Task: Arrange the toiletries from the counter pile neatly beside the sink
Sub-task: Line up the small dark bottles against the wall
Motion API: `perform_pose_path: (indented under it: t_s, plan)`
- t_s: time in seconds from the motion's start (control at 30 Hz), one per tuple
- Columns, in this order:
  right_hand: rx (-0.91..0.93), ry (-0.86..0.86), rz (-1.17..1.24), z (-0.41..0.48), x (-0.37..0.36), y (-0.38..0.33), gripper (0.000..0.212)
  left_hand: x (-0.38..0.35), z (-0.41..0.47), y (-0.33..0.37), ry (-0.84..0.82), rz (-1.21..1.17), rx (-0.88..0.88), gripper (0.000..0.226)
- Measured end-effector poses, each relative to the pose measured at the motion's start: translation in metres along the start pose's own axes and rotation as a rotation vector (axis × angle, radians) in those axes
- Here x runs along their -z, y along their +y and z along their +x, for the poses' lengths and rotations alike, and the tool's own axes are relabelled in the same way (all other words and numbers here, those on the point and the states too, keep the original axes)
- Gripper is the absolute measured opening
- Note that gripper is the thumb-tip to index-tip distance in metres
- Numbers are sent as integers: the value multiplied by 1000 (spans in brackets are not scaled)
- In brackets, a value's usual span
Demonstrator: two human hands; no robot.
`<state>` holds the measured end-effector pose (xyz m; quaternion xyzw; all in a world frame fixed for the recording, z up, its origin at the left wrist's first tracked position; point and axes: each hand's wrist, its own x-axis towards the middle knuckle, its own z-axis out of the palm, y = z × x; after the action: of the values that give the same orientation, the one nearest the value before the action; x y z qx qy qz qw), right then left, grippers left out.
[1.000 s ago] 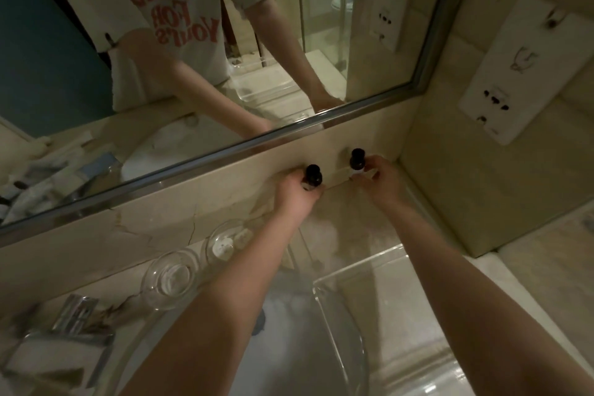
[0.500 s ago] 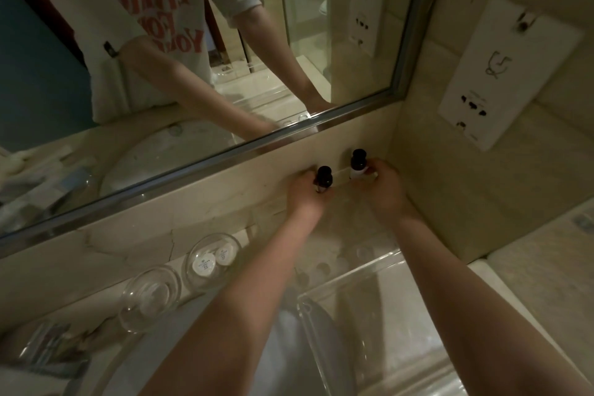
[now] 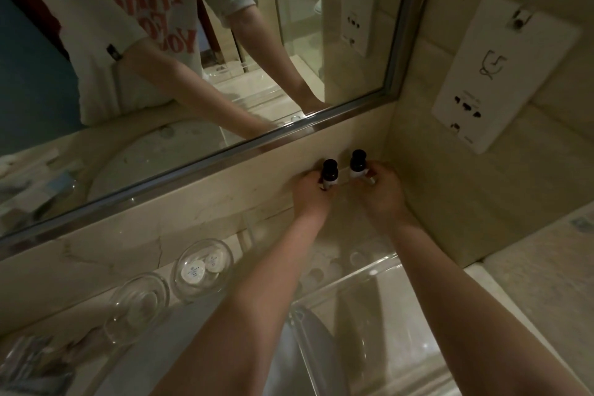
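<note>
Two small white toiletry bottles with black caps stand upright close together against the marble back wall, near the counter's far right corner. My left hand (image 3: pixel 311 191) grips the left bottle (image 3: pixel 330 173). My right hand (image 3: pixel 381 188) grips the right bottle (image 3: pixel 357 165). Whether the bottle bases touch the counter is hidden by my fingers. At the lower left lies a pile of wrapped toiletries (image 3: pixel 35 366).
A glass dish (image 3: pixel 221 276) holding two round white packets and an empty glass dish (image 3: pixel 138 305) sit left of my arms. A clear acrylic tray (image 3: pixel 360 270) lies below my hands beside the white sink (image 3: pixel 193 347). A socket panel (image 3: pixel 501 74) hangs on the right wall under the mirror's corner.
Both hands with their bottles have drawn nearer to each other by the back wall. The view has shifted, so the dishes sit further right.
</note>
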<state>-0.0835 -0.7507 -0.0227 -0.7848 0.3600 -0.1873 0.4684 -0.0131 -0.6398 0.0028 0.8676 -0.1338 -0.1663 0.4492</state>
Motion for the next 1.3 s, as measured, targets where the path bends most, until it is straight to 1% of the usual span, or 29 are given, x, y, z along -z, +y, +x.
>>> perform_pose_path:
  t_s: [0.2, 0.27, 0.37, 0.43, 0.57, 0.67, 0.73, 0.83, 1.0, 1.3]
  plan:
    - [21, 21, 0, 0, 0, 1, 19, -1, -1, 1, -15, -2, -15, 18]
    - [13, 8, 5, -1, 2, 1, 24, -1, -2, 1, -21, -3, -10, 18]
    - [-15, 7, 20, -7, 6, 1, 38, 0, -5, 1, -22, 32, 14, 17]
    - [-21, 24, 2, -13, 9, -1, 41, 4, -10, 1, -14, 45, 33, 25]
    - [-57, 52, -80, -30, 11, -12, 35, 20, -26, -3, -27, 129, 15, 47]
    - [-11, 24, -125, -52, 11, -23, 36, 36, -45, -10, -36, 137, 5, 54]
    - [49, 15, -137, -72, 10, -28, 40, 48, -60, -15, -27, 190, -22, 55]
    - [90, -7, -185, -105, 8, -37, 43, 70, -88, -23, -7, 239, -75, 55]
    - [191, -6, -181, -166, 0, -55, 39, 114, -139, -44, 72, 231, -126, 52]
    - [290, -143, -138, -278, -26, -89, 29, 197, -233, -99, 161, 148, -156, 42]
